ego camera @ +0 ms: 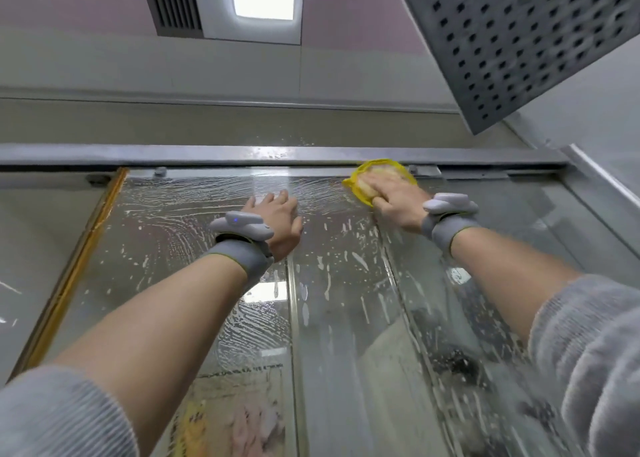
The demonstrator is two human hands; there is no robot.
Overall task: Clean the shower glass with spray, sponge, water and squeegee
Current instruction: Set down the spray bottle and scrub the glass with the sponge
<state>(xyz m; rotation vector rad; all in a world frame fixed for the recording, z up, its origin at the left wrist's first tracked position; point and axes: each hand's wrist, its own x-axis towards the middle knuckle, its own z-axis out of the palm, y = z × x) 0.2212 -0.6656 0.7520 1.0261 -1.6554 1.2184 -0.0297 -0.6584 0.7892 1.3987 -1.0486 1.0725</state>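
The shower glass fills the middle of the view, smeared with white soapy streaks and foam swirls. My right hand presses a yellow sponge flat against the glass at its top edge, just under the metal top rail. The fingers lie spread over the sponge. My left hand rests flat on the wet glass, fingers straight, to the left of the sponge and a little lower. Both wrists wear grey bands with small grey devices.
A large square perforated shower head hangs at the upper right, close above my right arm. A gold-coloured frame strip runs down the glass's left side. A ceiling light and vent sit overhead.
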